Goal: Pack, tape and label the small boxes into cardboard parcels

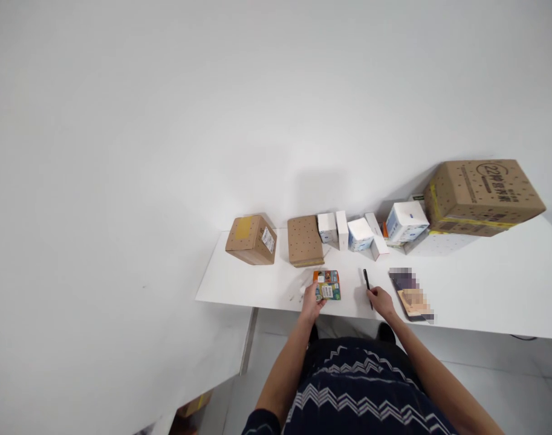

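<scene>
On the white table [484, 290], near its front edge | I am seeing the left hand [311, 302] holding the colourful small box [327, 284] at its left side, fingers closing around that edge | the right hand [381, 300] is gripping the black pen [367, 282], which is pointing away from the fingers | brown cartons [251, 240] are standing behind.

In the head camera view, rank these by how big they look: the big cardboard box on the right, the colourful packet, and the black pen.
1. Big cardboard box, largest although farthest away.
2. Colourful packet, touched by the left hand.
3. Black pen, by the right hand.
</scene>
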Motion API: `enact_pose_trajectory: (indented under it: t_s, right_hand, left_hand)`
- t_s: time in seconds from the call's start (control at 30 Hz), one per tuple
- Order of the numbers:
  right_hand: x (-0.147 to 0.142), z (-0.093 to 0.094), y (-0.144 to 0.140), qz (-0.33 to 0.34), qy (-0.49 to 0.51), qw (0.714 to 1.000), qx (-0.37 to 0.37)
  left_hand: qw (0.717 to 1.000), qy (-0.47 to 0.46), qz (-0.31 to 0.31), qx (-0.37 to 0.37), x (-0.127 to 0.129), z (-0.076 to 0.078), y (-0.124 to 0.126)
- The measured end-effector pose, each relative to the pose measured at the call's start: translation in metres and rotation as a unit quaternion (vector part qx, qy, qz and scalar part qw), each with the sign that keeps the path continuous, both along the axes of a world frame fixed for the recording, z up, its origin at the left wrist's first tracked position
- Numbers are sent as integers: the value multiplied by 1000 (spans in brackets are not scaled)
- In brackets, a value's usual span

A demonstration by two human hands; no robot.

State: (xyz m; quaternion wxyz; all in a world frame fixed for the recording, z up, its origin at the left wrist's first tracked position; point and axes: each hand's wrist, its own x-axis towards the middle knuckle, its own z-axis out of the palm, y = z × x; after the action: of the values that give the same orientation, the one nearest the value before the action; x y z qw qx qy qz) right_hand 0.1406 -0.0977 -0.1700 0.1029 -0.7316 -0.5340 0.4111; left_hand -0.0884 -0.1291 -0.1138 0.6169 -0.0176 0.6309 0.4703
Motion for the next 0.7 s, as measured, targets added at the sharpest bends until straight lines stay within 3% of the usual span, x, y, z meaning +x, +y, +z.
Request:
enact_pose_trajectory:
  t_s: [0.2,0.4,0.53,0.7]
  right_hand:
    - [-26,-2,-5,-16,112,993,23]
    - [-45,-1,-3,-60,209,975,44]
    - [-51,-3,-5,-96,281,955,21]
    - [-58,-4,-9,-130,353,927,-12]
  left_hand:
    - [996,49,-46,-53,-9,-10,-1]
    - [990,112,-66,-58,-13,-21,-11]
    - [986,138,-85,-34,-6,-25,-16]
    - [972,206,-102,50,3,-21,-15]
